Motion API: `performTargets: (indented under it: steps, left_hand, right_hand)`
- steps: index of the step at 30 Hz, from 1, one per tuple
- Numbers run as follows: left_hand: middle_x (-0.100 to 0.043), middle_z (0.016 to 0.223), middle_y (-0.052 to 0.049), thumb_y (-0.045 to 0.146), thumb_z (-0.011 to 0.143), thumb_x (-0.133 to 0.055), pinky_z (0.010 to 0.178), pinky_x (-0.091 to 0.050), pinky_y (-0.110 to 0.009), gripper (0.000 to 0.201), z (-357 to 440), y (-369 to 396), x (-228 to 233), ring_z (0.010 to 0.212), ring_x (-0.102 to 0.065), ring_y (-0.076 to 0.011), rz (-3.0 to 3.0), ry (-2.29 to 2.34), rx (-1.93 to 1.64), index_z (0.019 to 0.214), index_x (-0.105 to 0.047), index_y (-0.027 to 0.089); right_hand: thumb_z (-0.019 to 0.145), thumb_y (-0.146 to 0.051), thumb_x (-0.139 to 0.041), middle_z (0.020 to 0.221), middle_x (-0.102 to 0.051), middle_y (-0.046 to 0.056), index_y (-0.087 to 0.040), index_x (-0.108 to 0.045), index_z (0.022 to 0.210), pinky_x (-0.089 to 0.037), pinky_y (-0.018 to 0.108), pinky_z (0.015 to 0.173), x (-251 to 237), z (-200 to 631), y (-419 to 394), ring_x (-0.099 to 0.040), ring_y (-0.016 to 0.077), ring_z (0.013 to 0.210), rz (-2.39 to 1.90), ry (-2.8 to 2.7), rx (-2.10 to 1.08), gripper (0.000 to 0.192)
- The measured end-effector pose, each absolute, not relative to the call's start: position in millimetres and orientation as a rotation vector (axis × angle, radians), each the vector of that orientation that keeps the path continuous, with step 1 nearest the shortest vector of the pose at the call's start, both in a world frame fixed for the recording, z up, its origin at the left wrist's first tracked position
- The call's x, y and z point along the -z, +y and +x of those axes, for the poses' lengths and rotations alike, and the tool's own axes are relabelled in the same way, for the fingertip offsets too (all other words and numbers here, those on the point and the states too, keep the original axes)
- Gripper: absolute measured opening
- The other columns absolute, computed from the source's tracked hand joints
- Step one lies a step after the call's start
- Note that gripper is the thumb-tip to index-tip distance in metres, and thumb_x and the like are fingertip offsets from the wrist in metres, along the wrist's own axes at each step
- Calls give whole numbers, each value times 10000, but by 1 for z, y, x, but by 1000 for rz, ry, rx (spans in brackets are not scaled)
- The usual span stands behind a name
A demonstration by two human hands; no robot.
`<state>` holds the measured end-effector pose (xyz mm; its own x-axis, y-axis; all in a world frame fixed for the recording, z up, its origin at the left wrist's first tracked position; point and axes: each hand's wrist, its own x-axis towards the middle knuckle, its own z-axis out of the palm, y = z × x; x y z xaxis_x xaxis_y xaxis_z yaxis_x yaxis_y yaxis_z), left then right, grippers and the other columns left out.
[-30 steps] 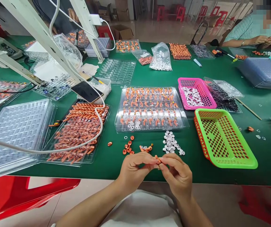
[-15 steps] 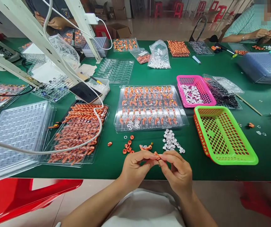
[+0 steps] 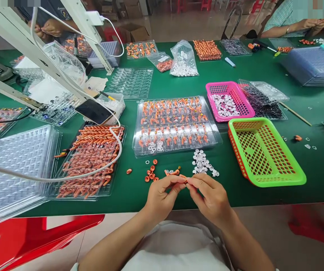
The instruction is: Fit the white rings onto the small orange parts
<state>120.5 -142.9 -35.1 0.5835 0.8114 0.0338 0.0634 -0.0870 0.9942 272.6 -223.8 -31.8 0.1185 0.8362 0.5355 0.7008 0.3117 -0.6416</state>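
My left hand [image 3: 163,197] and my right hand [image 3: 207,195] meet over the table's near edge, fingertips pinched together on a small orange part [image 3: 183,179]. Fingers cover most of it, so its full shape is hidden. Just beyond my fingertips lies another orange piece [image 3: 173,172] with a yellowish end. Small round orange caps [image 3: 150,174] are grouped to the left of it, and a lone orange cap [image 3: 129,171] sits farther left. White discs [image 3: 203,162] lie heaped beyond my right hand. Behind these is a clear tray [image 3: 175,146] with rows of curved orange pieces and white rings.
A green basket [image 3: 286,180] stands at the right, with a pink basket [image 3: 211,109] of white pieces behind it. On the left are a tray of orange parts [image 3: 88,162], stacked clear trays [image 3: 15,158], a phone [image 3: 94,111] and a drooping white cable [image 3: 66,180]. Co-workers sit opposite.
The view has shifted slightly, so most table items appear a little higher and farther left. My hands still pinch the small orange part, with the right fingers now laid closer against the left.
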Motion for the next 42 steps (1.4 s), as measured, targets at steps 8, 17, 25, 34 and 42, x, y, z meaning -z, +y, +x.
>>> performTargets:
  steps: [8, 17, 25, 34, 42]
  left_hand:
    - [-770, 878, -44, 212, 803, -717, 756, -615, -286, 53, 124, -145, 30, 804, -726, -190, 1224, 791, -710, 847, -743, 196]
    - [-751, 865, -44, 257, 766, -771, 706, -598, -257, 111, 124, -146, 33, 709, -697, -145, 970, 776, -698, 825, -733, 170]
    - [-742, 813, -5, 247, 736, -796, 700, -580, -225, 106, 127, -149, 34, 697, -685, -115, 742, 778, -712, 801, -735, 189]
    - [-722, 795, -8, 235, 729, -787, 734, -542, -221, 99, 130, -151, 37, 739, -671, -118, 668, 771, -697, 783, -720, 188]
    - [-723, 784, -5, 236, 712, -794, 712, -527, -213, 100, 130, -151, 37, 699, -650, -102, 646, 757, -714, 757, -722, 183]
  right_hand:
    - [909, -79, -537, 888, -676, 96, -167, -633, 1085, -580, 305, 687, 28, 274, -222, -653, 186, 793, -1406, -1637, -154, 219]
    - [912, -80, -562, 877, -666, 88, -159, -652, 1073, -572, 267, 671, 29, 270, -220, -650, 165, 775, -1336, -1526, -213, 201]
    - [903, -120, -584, 858, -629, 46, -232, -638, 1148, -564, 274, 634, 41, 261, -219, -623, 154, 745, -1343, -1429, -219, 275]
    - [880, -91, -590, 834, -630, 48, -225, -664, 1084, -555, 295, 646, 41, 256, -217, -609, 161, 722, -1360, -1375, -209, 255]
    - [891, -113, -602, 837, -628, 36, -237, -667, 1090, -557, 279, 642, 40, 256, -218, -619, 153, 732, -1350, -1371, -251, 243]
